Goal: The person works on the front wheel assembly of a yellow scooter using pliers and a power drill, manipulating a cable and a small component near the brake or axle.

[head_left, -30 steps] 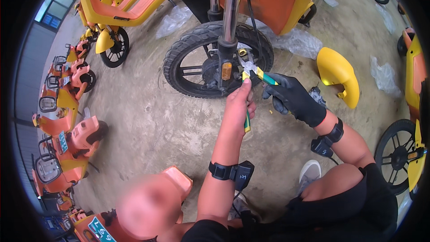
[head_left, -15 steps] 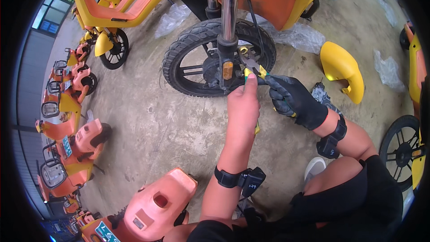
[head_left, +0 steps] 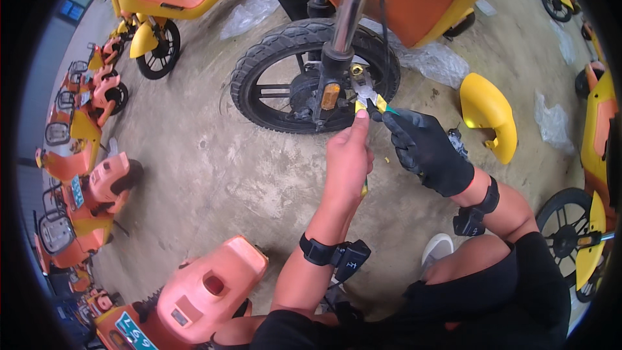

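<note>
My left hand (head_left: pixel 348 159), bare, and my right hand (head_left: pixel 427 152), in a black glove, each grip one yellow-and-green handle of the pliers (head_left: pixel 369 97). The pliers' jaws reach up to a small brassy yellow fitting (head_left: pixel 356 70) just right of the fork leg (head_left: pixel 339 52) on the scooter's front wheel (head_left: pixel 258 58). An orange reflector (head_left: pixel 329 96) sits low on that leg. Partly behind my right hand lies a grey power tool (head_left: pixel 459 146) on the floor.
A loose yellow fender (head_left: pixel 486 110) and crumpled plastic sheeting (head_left: pixel 434 61) lie right of the wheel on the concrete floor (head_left: pixel 220 181). Parked scooters line the left (head_left: pixel 97 214) and right (head_left: pixel 593 136) sides. A pink scooter body (head_left: pixel 201 298) is close at my lower left.
The view has tilted slightly with my head. Both hands keep their grip on the pliers, with slight shifts of wrist and fingers; the jaws stay by the fitting.
</note>
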A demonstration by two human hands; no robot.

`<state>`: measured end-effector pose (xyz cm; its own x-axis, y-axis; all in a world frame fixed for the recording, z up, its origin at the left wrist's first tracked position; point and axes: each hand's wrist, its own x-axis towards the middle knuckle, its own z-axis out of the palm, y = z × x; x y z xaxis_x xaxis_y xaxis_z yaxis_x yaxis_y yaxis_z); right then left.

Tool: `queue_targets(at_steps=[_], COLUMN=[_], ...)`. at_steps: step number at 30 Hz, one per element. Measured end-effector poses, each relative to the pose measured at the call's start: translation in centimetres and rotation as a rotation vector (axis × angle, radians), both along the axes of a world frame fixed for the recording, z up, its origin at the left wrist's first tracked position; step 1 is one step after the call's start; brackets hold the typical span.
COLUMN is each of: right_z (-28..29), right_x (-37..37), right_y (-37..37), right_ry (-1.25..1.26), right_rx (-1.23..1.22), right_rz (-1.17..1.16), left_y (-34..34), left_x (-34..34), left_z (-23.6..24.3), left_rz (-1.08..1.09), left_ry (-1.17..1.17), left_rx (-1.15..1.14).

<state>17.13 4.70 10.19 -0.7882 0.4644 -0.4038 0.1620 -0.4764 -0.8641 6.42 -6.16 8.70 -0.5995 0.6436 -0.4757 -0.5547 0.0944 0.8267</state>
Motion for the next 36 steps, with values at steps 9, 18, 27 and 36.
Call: queue_targets(at_steps=[9, 18, 27, 36], right_z=[1.3, 2.4, -3.1, -4.0], right_x=[-0.1, -0.7, 1.6, 0.0], right_y=[0.9, 1.2, 2.3, 2.8], right_ry=[-0.163, -0.293, 0.052, 0.112], right_rx=[0.240, 0.245, 0.182, 0.180], right_rz=[0.051, 0.139, 0.195, 0.222], left_y=[1.0, 2.4, -0.3, -1.0], left_x=[0.5, 2.8, 0.2, -1.4], left_z=[-2.4, -4.8, -1.9, 0.4], left_rz=[-0.027, 0.048, -0.117, -0.226], left_ry=[-0.076, -0.293, -0.147, -0.065], left_rx=[0.080, 0.326, 0.073, 0.013])
